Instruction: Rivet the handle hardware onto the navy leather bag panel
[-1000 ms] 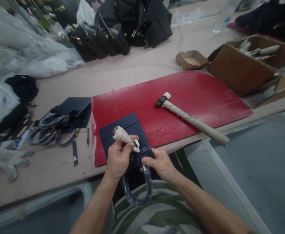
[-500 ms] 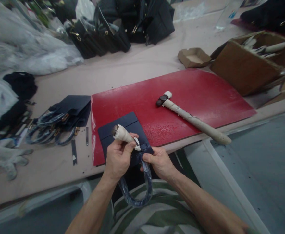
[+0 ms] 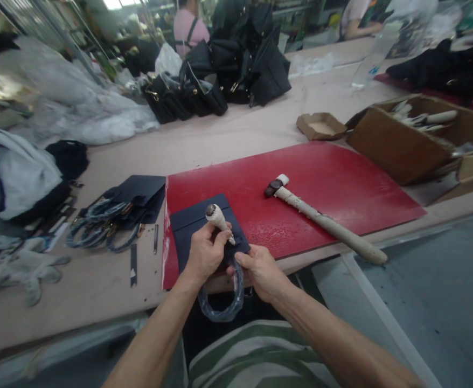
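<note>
My left hand (image 3: pixel 207 250) is closed around a short punch-like tool (image 3: pixel 217 217) wrapped in white tape, its dark metal end pointing up and its lower tip close to a navy bag panel (image 3: pixel 196 223). That panel lies on a red board (image 3: pixel 220 178) and overhangs its front edge a little. At the panel's near corner my right hand (image 3: pixel 263 269) pinches the edge beside the base of a looped handle (image 3: pixel 222 312) in clear plastic film, which hangs below the table edge. A hammer (image 3: pixel 321 213) with a wrapped shaft rests on the board to the right, nobody holding it.
Left of the board are stacked navy panels with handles (image 3: pixel 139 191), a pen-like rod (image 3: pixel 155 239), a dark strip (image 3: pixel 133 264) and a glove (image 3: pixel 30 267). A cardboard box (image 3: pixel 402 140) stands right; black bags (image 3: pixel 236 64) stand behind. People sit beyond the table.
The camera has tilted up, so more of the room and two people show. The punch-like tool is more upright in my left hand. My right hand keeps its pinch on the panel's corner.
</note>
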Available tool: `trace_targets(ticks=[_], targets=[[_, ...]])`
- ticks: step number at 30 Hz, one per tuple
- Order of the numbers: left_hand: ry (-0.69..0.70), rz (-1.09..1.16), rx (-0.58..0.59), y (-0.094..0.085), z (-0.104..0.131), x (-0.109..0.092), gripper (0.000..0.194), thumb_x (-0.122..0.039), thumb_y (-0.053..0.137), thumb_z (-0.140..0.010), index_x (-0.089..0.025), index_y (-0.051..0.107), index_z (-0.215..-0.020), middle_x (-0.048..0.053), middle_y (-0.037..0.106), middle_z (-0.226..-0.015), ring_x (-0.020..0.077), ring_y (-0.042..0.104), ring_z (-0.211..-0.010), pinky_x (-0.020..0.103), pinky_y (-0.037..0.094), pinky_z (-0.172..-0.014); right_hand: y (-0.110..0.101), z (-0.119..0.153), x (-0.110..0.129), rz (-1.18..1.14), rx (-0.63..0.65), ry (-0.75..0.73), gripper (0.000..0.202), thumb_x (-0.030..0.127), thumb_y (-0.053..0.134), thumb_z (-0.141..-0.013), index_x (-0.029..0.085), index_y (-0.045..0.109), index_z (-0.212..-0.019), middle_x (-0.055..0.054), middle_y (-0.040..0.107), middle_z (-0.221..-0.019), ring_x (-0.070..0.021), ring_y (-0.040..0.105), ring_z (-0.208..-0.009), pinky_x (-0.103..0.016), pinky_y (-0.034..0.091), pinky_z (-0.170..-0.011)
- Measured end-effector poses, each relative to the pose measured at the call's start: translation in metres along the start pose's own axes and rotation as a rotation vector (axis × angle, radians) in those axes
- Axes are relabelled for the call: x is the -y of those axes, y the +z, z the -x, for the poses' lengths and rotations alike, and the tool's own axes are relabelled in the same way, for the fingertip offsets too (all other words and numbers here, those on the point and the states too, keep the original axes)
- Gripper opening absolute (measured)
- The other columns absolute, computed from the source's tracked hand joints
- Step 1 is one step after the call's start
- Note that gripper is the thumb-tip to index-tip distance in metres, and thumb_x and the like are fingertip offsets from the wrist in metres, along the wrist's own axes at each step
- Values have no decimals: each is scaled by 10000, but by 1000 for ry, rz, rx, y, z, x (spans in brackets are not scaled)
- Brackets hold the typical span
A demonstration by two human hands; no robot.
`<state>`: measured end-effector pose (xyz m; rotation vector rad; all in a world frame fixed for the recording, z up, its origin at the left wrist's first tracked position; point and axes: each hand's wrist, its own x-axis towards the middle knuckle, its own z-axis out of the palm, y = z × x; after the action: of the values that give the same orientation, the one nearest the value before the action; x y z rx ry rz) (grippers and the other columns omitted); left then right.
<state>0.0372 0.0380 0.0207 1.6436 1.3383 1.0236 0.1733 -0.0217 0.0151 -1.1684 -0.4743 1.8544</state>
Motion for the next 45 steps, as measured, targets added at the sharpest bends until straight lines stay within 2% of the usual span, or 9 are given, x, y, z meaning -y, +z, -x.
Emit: trace_targets(ticks=[9, 12, 15, 21, 27, 34, 39, 42, 45], targets=[[128, -95, 32, 12, 14, 35, 187, -267, 602, -877, -142, 704, -972, 63, 735, -918, 153, 681, -787, 265, 530, -729, 1, 32, -1, 92, -31, 85, 617, 444, 732, -548, 99, 544, -1023, -69, 611, -899, -185, 605, -818, -287, 537, -623], [234, -128, 34, 13, 20, 38, 125, -242, 589, -898, -140, 662, -895, 66, 707, -890, 152, 649, -767, 277, 511, -718, -10, 39, -1, 320, -5, 75, 650, 478, 653, -661, 117, 548, -1191, -73, 637, -982, -190, 606, -852, -284, 517, -622], [265, -138, 33, 14, 21, 40, 113, -241, 583, -912, -145, 642, -912, 57, 689, -883, 150, 632, -769, 286, 506, -731, -31, 44, 14, 719, 35, -43, 366, 427, 532, -835, 143, 640, -1039, -58, 668, -913, -182, 613, -800, -304, 486, -654], [267, -161, 42, 18, 19, 41, 106, -243, 593, -910, -165, 646, -958, 50, 689, -930, 162, 641, -837, 290, 498, -774, -98, 29, 70, 1475, -473, -607, 303, 302, 569, -921, 118, 666, -1141, -97, 656, -1135, -241, 593, -1066, -388, 437, -990], [217, -134, 67, 17, 20, 36, 115, -227, 578, -907, -166, 644, -978, 50, 685, -956, 167, 638, -866, 298, 483, -814, -130, -3, 87, 2133, -723, -588, 360, 303, 560, -957, 117, 569, -1265, -157, 545, -1199, -333, 497, -1064, -431, 420, -844], [216, -84, 65, 17, 19, 25, 39, -193, 574, -896, -169, 605, -900, 13, 634, -843, 140, 578, -798, 268, 434, -762, -147, -21, 112, 2020, -599, -384, 285, 215, 303, -1037, 68, 540, -1098, -186, 556, -1035, -297, 546, -954, -365, 338, -705], [208, -51, 82, 18, 17, 25, 25, -157, 581, -876, -172, 598, -888, -7, 623, -835, 125, 554, -795, 256, 414, -770, -121, 13, 146, 1630, -468, -313, 292, 332, 260, -1057, 142, 466, -977, -51, 557, -784, -142, 548, -615, -263, 395, -555], [191, -31, 93, 18, 17, 28, 27, -174, 572, -889, -169, 598, -895, -3, 627, -828, 127, 560, -780, 256, 416, -755, -85, 52, 156, 1177, -300, -505, 396, 576, 352, -1003, 194, 435, -945, 5, 525, -725, -117, 510, -528, -234, 399, -480], [173, -19, 92, 19, 18, 27, 43, -189, 561, -904, -167, 597, -899, 5, 634, -834, 131, 577, -783, 260, 430, -761, -53, 81, 155, 1314, -226, -765, 390, 575, 391, -981, 203, 448, -879, 8, 497, -646, -114, 457, -506, -247, 330, -489]])
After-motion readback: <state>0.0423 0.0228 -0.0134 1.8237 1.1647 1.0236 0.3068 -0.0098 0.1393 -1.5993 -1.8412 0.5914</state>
